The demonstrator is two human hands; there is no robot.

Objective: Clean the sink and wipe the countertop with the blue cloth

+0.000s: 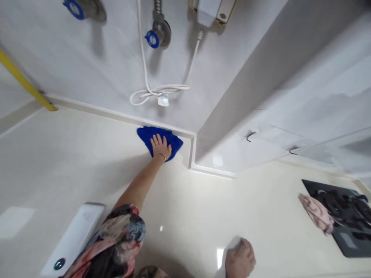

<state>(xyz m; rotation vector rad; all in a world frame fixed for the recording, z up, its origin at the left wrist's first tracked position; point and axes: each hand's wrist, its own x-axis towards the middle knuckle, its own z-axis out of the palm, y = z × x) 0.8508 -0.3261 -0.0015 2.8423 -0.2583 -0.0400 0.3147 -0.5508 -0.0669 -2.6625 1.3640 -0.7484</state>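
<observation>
A blue cloth (146, 134) lies spread on the cream countertop (185, 208), against the low ledge at the foot of the wall. My left hand (160, 147) rests flat on it with the fingers spread, a thin bracelet at the wrist. At the bottom of the view, my right hand (240, 258) is on the countertop, its fingers curled into a fist, with no object showing in it. The floral sleeve covers my left upper arm.
A white device (77, 231) lies left of my arm. Above hang a bundled white cable (159, 92) and blue-handled valves (153, 39). A yellow pipe (26, 83) stands left. Wall hooks (250, 136) and a black stove (348, 241) with a pink cloth (317, 214) are at right.
</observation>
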